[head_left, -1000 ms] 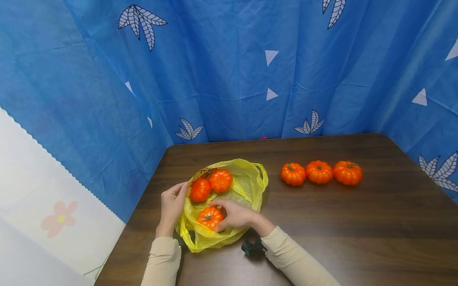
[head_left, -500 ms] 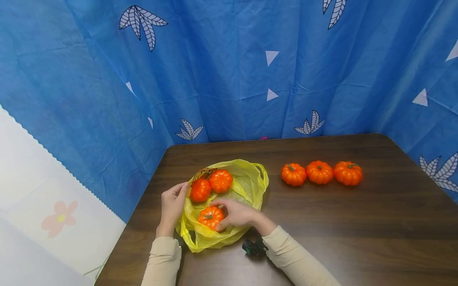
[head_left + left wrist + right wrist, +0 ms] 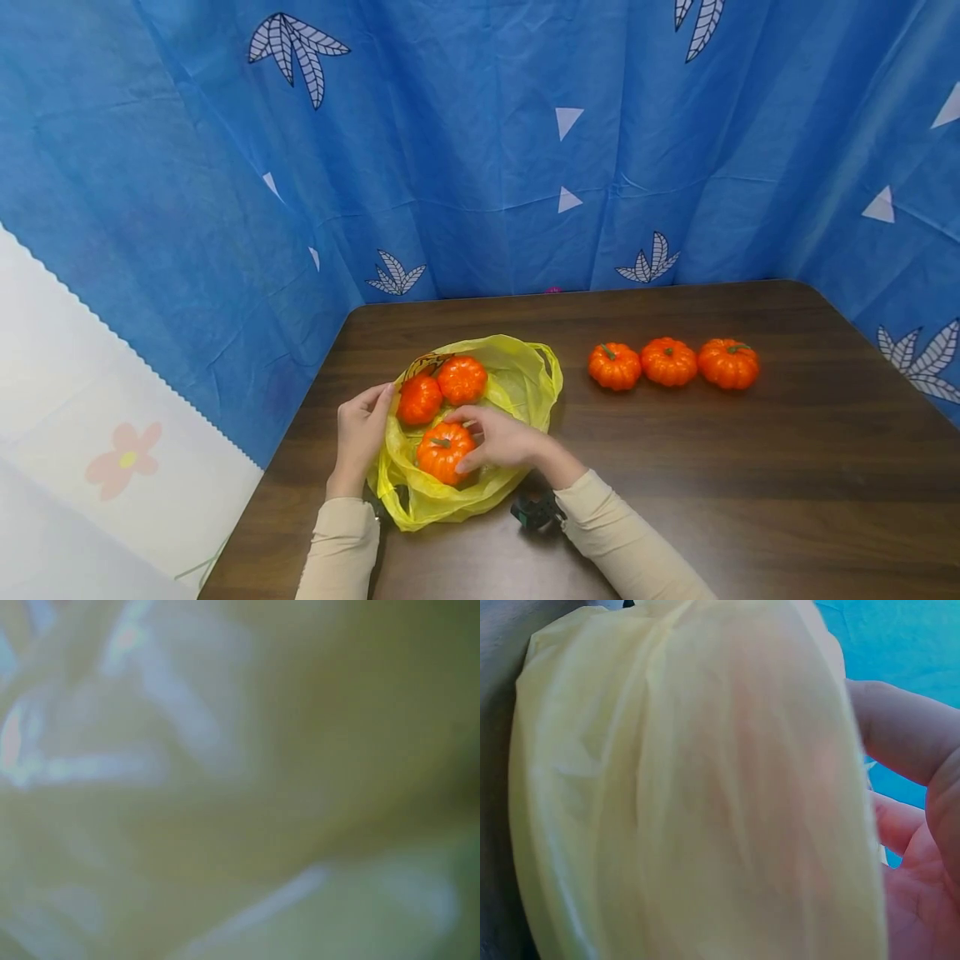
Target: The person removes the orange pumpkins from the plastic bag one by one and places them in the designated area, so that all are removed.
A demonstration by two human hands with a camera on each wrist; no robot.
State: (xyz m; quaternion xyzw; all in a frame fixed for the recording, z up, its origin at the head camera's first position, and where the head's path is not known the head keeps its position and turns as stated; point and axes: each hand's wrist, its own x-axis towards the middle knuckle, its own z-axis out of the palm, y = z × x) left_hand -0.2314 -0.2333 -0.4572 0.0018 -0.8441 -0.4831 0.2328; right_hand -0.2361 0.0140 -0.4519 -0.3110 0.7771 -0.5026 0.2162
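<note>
A yellow plastic bag (image 3: 517, 383) lies with its mouth wide, and two small orange pumpkins, one at the back (image 3: 462, 379) and one at the left (image 3: 420, 399), rest inside it. My left hand (image 3: 362, 429) pinches the bag's left rim. With thumb and curled fingers, my right hand (image 3: 498, 437) holds a third pumpkin (image 3: 444, 452) by its right side, within the bag's mouth near the front. Blurred yellow plastic (image 3: 225, 810) fills the left wrist view. In the right wrist view, the bag wall (image 3: 705, 787) hides the held pumpkin, while the thumb (image 3: 900, 724) shows beyond it.
Three more orange pumpkins, left (image 3: 614, 366), middle (image 3: 669, 362) and right (image 3: 728, 363), stand in a row on the brown wooden table (image 3: 750, 467). Black wrist gear (image 3: 534, 510) sits under the right wrist. A blue curtain (image 3: 487, 150) hangs behind the table.
The held pumpkin has come up slightly and looks a little larger, its stem turned. My right hand has risen slightly with it. My left hand and the row of pumpkins stay put.
</note>
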